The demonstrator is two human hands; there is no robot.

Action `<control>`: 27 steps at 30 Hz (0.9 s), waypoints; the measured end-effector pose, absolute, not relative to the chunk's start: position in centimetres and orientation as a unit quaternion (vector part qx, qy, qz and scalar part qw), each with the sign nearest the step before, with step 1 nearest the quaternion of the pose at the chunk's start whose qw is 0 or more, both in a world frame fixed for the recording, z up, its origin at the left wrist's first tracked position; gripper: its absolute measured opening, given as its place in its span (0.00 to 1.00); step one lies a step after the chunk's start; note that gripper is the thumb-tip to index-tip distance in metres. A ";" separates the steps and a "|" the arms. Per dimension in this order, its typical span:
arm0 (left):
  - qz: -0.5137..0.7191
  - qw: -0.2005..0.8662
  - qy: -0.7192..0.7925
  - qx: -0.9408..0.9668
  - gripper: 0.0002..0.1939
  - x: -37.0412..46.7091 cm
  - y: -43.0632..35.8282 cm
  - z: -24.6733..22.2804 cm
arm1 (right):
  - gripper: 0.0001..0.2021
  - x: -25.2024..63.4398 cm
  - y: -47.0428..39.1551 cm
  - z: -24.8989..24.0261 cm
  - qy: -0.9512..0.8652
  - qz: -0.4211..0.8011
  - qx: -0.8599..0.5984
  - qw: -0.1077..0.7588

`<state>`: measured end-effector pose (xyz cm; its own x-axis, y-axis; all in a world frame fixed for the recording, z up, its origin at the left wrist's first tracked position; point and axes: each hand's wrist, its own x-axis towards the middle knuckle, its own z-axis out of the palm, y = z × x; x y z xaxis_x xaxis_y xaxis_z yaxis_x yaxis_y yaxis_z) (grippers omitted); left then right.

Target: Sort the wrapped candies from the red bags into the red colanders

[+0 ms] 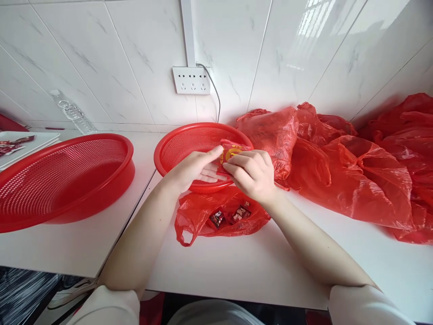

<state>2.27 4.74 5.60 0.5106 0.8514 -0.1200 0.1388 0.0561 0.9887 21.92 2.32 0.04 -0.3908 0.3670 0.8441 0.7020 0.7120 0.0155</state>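
Note:
My right hand is closed on a small red packet with a yellow round emblem and yellow lettering. Facing it, my left hand is open, fingers stretched out, its thumb tip at the packet's left edge. Both hands are over the front rim of a red perforated plastic basket, whose inside is partly hidden by them. Just below lies a red plastic bag with a looped handle, and several small dark wrapped snack packets show on or in it.
Another large red basket stands on the left, with a white tray of wrapped pieces and a clear bottle behind it. Filled red bags crowd the right side. A socket panel with a grey cable is on the tiled wall.

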 end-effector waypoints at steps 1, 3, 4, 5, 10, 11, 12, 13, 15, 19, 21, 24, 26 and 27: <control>0.291 0.604 0.389 0.632 0.23 2.4 4.8 5.5 | 0.09 22.0 2.3 0.2 -0.824 -0.191 -0.320 0.427; 0.316 0.570 0.381 0.656 0.19 2.5 4.9 5.3 | 0.08 22.0 2.1 0.9 -0.849 -0.172 -0.294 0.404; 0.335 0.541 0.384 0.669 0.17 2.5 4.9 5.3 | 0.10 22.0 2.0 1.4 -0.858 -0.153 -0.282 0.401; 0.346 0.509 0.390 0.685 0.16 2.3 5.0 5.4 | 0.11 22.0 1.9 1.8 -0.861 -0.130 -0.274 0.408; 0.300 0.431 0.379 0.762 0.14 1.0 4.8 7.1 | 0.11 22.1 2.0 3.1 -0.726 0.001 -0.394 0.563; 0.290 0.443 0.362 0.767 0.13 0.8 4.7 7.4 | 0.12 22.2 2.1 3.1 -0.709 0.049 -0.417 0.566; 0.283 0.458 0.344 0.769 0.13 0.7 4.6 7.6 | 0.14 22.2 2.2 3.1 -0.709 0.113 -0.425 0.551; 0.280 0.473 0.329 0.768 0.12 0.7 4.5 7.7 | 0.16 22.2 2.2 3.0 -0.718 0.193 -0.416 0.523; 0.286 0.494 0.305 0.762 0.13 0.8 4.5 7.6 | 0.22 22.2 2.2 2.8 -0.731 0.347 -0.366 0.460; 0.303 0.500 0.283 0.760 0.15 1.2 4.6 7.1 | 0.22 21.8 2.0 2.2 -0.706 0.448 -0.327 0.440; 0.306 0.479 0.282 0.773 0.15 1.3 4.6 7.0 | 0.21 21.8 1.9 2.1 -0.705 0.447 -0.334 0.438; 0.312 0.446 0.280 0.790 0.14 1.4 4.5 7.0 | 0.20 22.0 1.9 2.2 -0.718 0.443 -0.324 0.428; 0.316 0.431 0.284 0.796 0.14 1.4 4.4 7.0 | 0.19 22.2 1.8 2.5 -0.730 0.431 -0.315 0.428; 0.318 0.420 0.287 0.800 0.14 1.4 4.3 7.0 | 0.19 22.3 1.7 2.7 -0.737 0.421 -0.311 0.428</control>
<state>1.44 4.32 7.03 0.6320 0.7271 0.2681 0.1923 -0.4823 0.8546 22.32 1.74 2.68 -0.4406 0.8183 0.3692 0.0970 0.4523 -0.8866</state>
